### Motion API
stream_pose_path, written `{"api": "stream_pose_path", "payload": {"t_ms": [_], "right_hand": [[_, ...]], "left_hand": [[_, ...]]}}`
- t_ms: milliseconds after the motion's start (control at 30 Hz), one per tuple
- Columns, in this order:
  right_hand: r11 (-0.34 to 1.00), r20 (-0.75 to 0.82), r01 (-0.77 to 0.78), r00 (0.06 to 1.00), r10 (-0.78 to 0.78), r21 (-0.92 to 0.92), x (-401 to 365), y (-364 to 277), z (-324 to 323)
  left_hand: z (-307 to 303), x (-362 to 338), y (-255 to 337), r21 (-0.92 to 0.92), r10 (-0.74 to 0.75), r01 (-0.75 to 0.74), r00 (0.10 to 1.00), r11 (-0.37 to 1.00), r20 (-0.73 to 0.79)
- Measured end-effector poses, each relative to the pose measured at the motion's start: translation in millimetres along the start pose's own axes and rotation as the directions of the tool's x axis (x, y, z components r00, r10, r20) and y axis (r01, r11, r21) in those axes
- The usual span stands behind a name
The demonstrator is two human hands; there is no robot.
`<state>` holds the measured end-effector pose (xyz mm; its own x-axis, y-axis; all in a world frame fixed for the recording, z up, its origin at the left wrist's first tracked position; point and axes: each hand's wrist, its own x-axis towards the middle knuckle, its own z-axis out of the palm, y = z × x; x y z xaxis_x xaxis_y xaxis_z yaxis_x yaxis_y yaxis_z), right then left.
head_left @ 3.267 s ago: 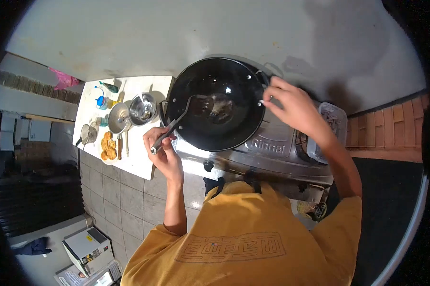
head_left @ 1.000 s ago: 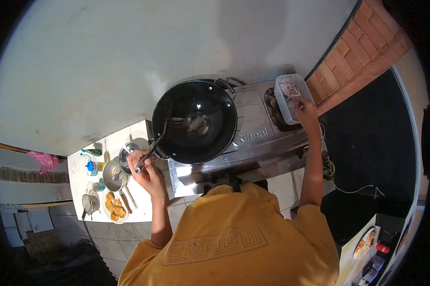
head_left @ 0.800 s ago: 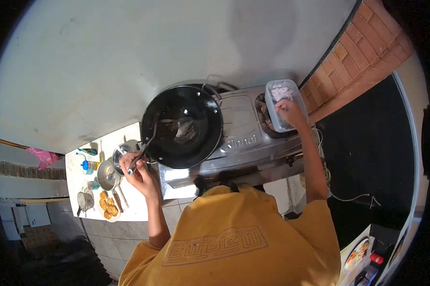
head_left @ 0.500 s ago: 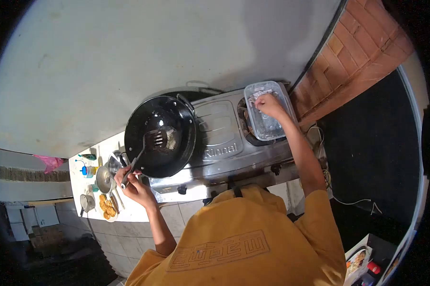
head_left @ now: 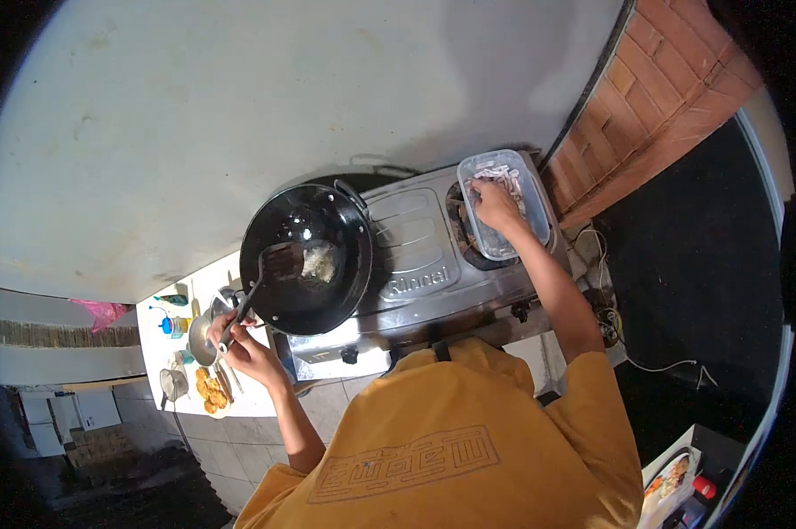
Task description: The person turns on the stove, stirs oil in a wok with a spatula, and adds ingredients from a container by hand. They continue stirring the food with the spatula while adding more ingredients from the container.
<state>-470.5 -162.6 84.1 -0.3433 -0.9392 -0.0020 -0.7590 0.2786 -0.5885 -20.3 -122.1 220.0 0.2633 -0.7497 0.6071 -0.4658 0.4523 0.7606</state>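
The handle of a dark slotted spatula (head_left: 281,263) is in the grip of my left hand (head_left: 243,348). Its head lies in a black wok (head_left: 314,307), beside a pale frothy patch of food (head_left: 319,264). The wok sits on the left side of a steel stove (head_left: 414,238). Over on the right, my right hand (head_left: 495,204) reaches into a clear plastic container (head_left: 506,244) holding pale strips (head_left: 507,175). Its fingers are bent down among the strips; whether they hold any is hidden.
A white table (head_left: 254,398) on the left bears a plate of fried food (head_left: 211,390), a metal bowl (head_left: 202,341), a metal cup (head_left: 174,384) and a blue-capped bottle (head_left: 174,326). A brick pillar (head_left: 645,115) borders the stove's right side. A white cable (head_left: 653,368) hangs below it.
My right hand has moved lower into the container, and more strips show. The spatula head has shifted slightly left of the frothy patch. The whole view has shifted a little.
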Motion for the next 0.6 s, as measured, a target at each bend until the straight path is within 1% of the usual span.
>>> {"api": "stream_pose_path", "payload": {"t_ms": [67, 100, 167, 200, 267, 300, 367, 400, 467, 500, 567, 600], "right_hand": [[0.999, -0.025, 0.049, 0.998, -0.049, -0.001, -2, 0, 0], [0.999, -0.028, 0.047, 0.999, -0.047, -0.004, -2, -1, -2], [0.994, 0.058, 0.098, 0.993, -0.101, 0.054, -2, -3, -9], [0.994, 0.056, 0.098, 0.993, -0.101, 0.053, -1, -3, -12], [0.995, 0.155, 0.071, 0.984, -0.082, 0.075, 1, -3, -18], [0.995, 0.154, 0.071, 0.985, -0.082, 0.076, 1, -4, -20], [0.986, 0.115, 0.166, 0.98, -0.162, -0.026, 0, -7, -24], [0.986, 0.116, 0.167, 0.98, -0.163, -0.024, -1, -9, -26], [0.994, 0.134, 0.106, 0.986, -0.101, -0.029, -3, -14, -30], [0.994, 0.134, 0.107, 0.986, -0.102, -0.028, -1, -9, -27], [0.985, 0.098, 0.173, 0.98, -0.174, 0.014, 1, -2, -22], [0.985, 0.099, 0.173, 0.98, -0.173, 0.014, 1, -3, -24]], "left_hand": [[-4, 4, -7, 0.031, 0.018, -0.018, 1.0, 0.999, -0.007], [-5, 5, -10, -0.002, 0.023, -0.023, 1.0, 1.0, -0.009], [-8, 7, -11, -0.011, 0.023, -0.023, 1.0, 1.0, -0.007], [-9, 7, -12, -0.016, 0.024, -0.024, 1.0, 1.0, -0.007], [-11, 7, -12, -0.016, 0.009, -0.009, 1.0, 1.0, -0.014], [-13, 7, -12, -0.014, -0.007, 0.006, 1.0, 1.0, -0.022], [-15, 9, -13, -0.008, 0.008, -0.008, 1.0, 1.0, -0.02], [-17, 9, -13, -0.001, 0.021, -0.021, 1.0, 1.0, -0.019], [-20, 11, -12, 0.002, 0.015, -0.015, 1.0, 1.0, -0.024], [-20, 12, -11, 0.001, 0.009, -0.009, 1.0, 1.0, -0.029], [-20, 14, -11, 0.02, 0.012, -0.011, 0.999, 1.0, -0.037], [-20, 15, -12, 0.036, 0.013, -0.012, 0.999, 0.999, -0.045]]}}
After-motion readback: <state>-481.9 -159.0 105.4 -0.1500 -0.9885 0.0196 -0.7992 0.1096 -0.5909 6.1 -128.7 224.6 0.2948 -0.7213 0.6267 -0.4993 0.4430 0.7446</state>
